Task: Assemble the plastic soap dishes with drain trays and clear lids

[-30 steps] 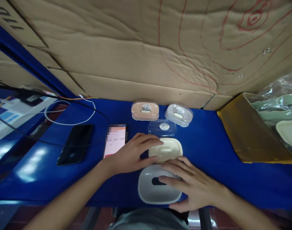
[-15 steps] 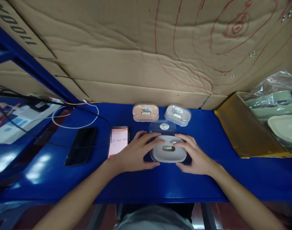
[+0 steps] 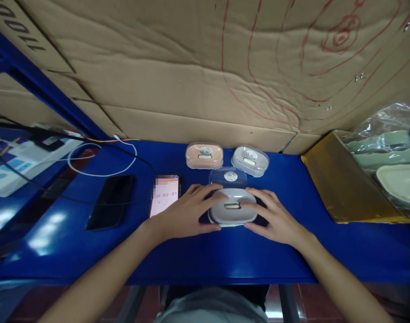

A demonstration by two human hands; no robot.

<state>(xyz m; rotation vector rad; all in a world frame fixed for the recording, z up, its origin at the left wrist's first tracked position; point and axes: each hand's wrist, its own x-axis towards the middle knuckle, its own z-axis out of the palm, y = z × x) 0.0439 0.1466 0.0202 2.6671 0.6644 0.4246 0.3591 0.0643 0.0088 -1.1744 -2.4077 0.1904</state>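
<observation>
A grey oval soap dish (image 3: 235,217) with a slot in its middle stands on the blue table in front of me. My left hand (image 3: 187,211) holds its left side, thumb at the near edge and fingers over the far rim. At the right side my right hand (image 3: 275,215) grips it, thumb near the front edge and one finger reaching to the slot. A pale rim shows beneath the grey part. Just behind lies a clear lid (image 3: 220,178) with a round white label, partly covered by my fingers.
Farther back are a peach soap dish (image 3: 198,161) and another grey soap dish (image 3: 242,167), both under clear lids. On the left lie a lit phone (image 3: 165,199), a dark phone (image 3: 108,204) and cables. A cardboard box (image 3: 329,179) with bagged green items stands right.
The soap dish and both hands sit slightly farther left in view. My right finger has moved to the slot's edge. The phone timer has advanced by a second.
</observation>
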